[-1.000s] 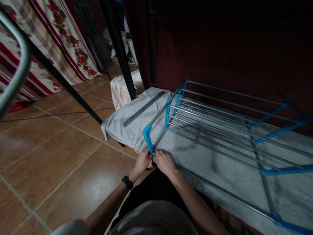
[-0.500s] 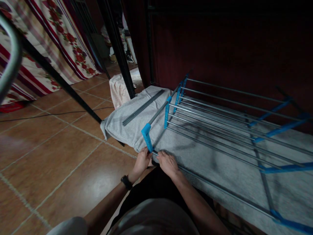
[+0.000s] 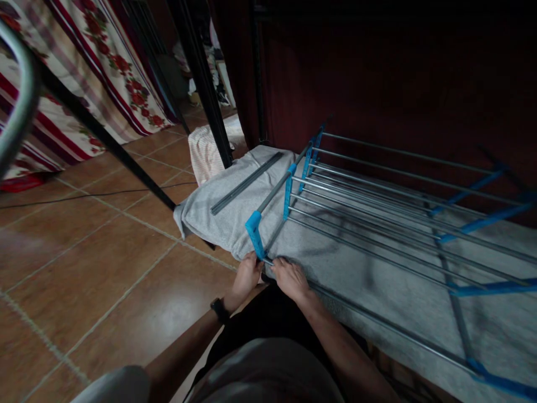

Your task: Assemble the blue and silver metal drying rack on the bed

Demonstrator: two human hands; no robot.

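Observation:
A drying rack of grey metal tubes with blue plastic joints lies on a grey blanket. At its near left corner is a blue plastic corner piece. My left hand closes on the lower end of that corner piece. Just to its right, my right hand is wrapped round the near metal tube, close to where it meets the blue piece. The fingertips of both hands are partly hidden. Loose grey tubes lie side by side on the blanket behind the corner.
A dark bed-like frame post stands at the blanket's far left corner, with a slanting black bar beside it. A pale curved tube is near at upper left. A floral curtain hangs beyond the tiled floor.
The rack's near left corner and both hands have shifted very slightly to the right in view. Both hands keep their hold.

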